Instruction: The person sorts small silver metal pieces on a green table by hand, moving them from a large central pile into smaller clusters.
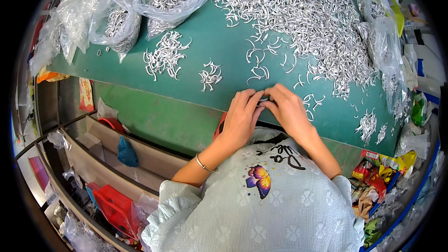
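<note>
My left hand (pixel 243 114) and my right hand (pixel 290 112) meet at the near edge of the green tabletop (pixel 200 28). The fingertips of both are pinched together on a small silver piece, mostly hidden by the fingers. Just beyond them lie a few loose curved silver pieces (pixel 259 73), thin and hook-like. A large heap of the same curved pieces (pixel 298 14) spreads over the far and right part of the table. To the left sit a small pile (pixel 211 75) and a bigger pile (pixel 165 56).
Clear plastic bags of silver pieces (pixel 119 23) stand at the far left; another bag (pixel 385 42) lies at the right edge beside a lime-green basket rim (pixel 394 9). Small piles (pixel 367 125) rest near the right corner. Below left are a shelf frame (pixel 112 158) and red basket (pixel 115 209).
</note>
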The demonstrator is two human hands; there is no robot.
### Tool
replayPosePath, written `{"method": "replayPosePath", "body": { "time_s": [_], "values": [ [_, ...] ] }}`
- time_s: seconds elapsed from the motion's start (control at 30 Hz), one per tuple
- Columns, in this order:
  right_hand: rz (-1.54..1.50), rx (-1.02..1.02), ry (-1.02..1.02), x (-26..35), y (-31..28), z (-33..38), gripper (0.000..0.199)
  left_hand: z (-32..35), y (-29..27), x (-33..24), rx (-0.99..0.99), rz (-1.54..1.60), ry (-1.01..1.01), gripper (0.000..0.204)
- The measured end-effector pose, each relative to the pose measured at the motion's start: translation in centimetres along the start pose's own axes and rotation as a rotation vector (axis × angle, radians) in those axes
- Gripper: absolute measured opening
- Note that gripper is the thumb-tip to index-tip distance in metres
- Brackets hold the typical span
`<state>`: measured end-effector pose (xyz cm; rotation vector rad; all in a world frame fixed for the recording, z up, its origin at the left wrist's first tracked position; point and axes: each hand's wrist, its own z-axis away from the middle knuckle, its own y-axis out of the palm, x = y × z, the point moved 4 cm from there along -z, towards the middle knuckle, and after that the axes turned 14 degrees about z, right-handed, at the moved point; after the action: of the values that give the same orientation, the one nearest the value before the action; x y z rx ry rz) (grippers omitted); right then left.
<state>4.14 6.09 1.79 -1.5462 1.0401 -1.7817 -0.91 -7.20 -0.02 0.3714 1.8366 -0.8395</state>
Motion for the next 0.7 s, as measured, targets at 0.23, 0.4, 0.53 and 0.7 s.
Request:
{"method": "replayPosePath", "body": {
  "time_s": [0.23, 0.4, 0.53, 0.7],
  "values": [
    [0.149, -0.254, -0.247, 1.0, -3.2, -4.7, 0.032, -0.7, 0.3, -0.4, 0.102, -0.055, 0.052, 0.034],
    [0.291, -0.149, -0.335, -0.6, 0.0, -6.2, 0.029, -0.4, 0.6, 0.4, 0.103, 0.021, 0.092, 0.02],
    [0.277, -0.088, -0.212, -4.5, -2.2, -4.4, 0.019, -0.2, 0.5, 0.6, 0.067, 0.059, 0.116, 0.017],
    [0.198, -0.219, -0.105, -6.1, -5.4, -4.8, 0.016, 0.0, 0.5, 0.7, 0.047, 0.088, 0.113, 0.018]
  ]
}}
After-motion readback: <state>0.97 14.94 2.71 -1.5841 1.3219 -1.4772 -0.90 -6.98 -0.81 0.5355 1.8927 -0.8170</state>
